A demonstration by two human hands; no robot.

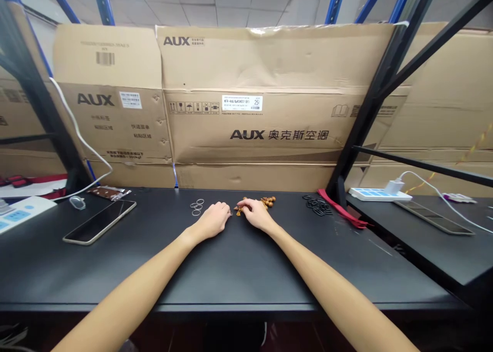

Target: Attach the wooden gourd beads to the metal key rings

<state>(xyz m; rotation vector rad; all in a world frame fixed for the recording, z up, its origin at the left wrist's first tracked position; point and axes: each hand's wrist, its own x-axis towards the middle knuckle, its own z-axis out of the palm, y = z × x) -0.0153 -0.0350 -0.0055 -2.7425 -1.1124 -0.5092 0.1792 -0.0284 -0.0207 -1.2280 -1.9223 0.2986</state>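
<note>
My left hand (215, 220) rests low over the black table with its fingers curled together. A small glint shows at its fingertips, too small to name. Just left of it lie several silver key rings (196, 207). Close on the other side, my right hand (254, 214) is bent in a pinch at a small golden-brown beaded charm (238, 211), whose upper part the fingers partly cover. Behind this hand sits a pile of round brown beaded charms (269, 201). Farther right is a heap of black loops (318, 206).
A phone (100, 222) and a brown packet (110, 192) lie at the left, beside a white power strip (26, 213). Cardboard (269, 152) walls the back. A red strap (342, 211) lies by the black rack post (341, 182) on the right.
</note>
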